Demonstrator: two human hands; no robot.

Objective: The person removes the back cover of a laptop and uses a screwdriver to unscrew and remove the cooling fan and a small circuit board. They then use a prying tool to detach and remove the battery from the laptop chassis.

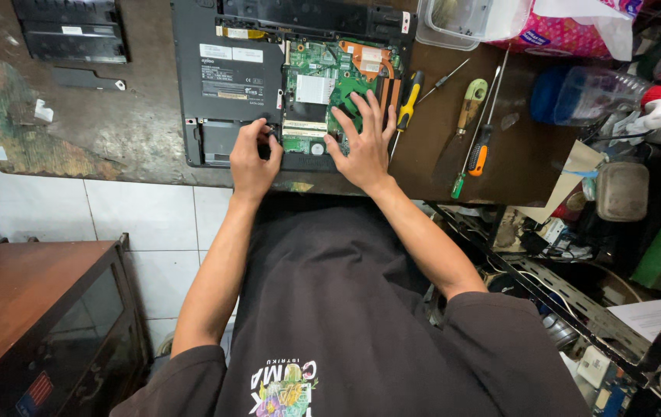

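Two hands work on an opened laptop (226,85) that lies upside down at the near edge of our dark, worn workbench (145,131). Our left hand (251,157) curls at the laptop's near edge, fingertips pressed together against the black casing just left of the exposed green circuit board (322,85); whether it pinches anything small we cannot tell. Our right hand (363,147) lies flat and spread, fingers fanned over the near right part of the board, empty. Just right of that hand lies a yellow-and-black screwdriver (407,104), touching the laptop's right edge. Farther right on the bench rest a green-handled putty knife (465,104), an orange-handled screwdriver (481,147) and a thin metal pick (444,79). At the far left lies a black battery pack (72,31), well apart from the laptop. A clear plastic box (454,23) sits at the far right.
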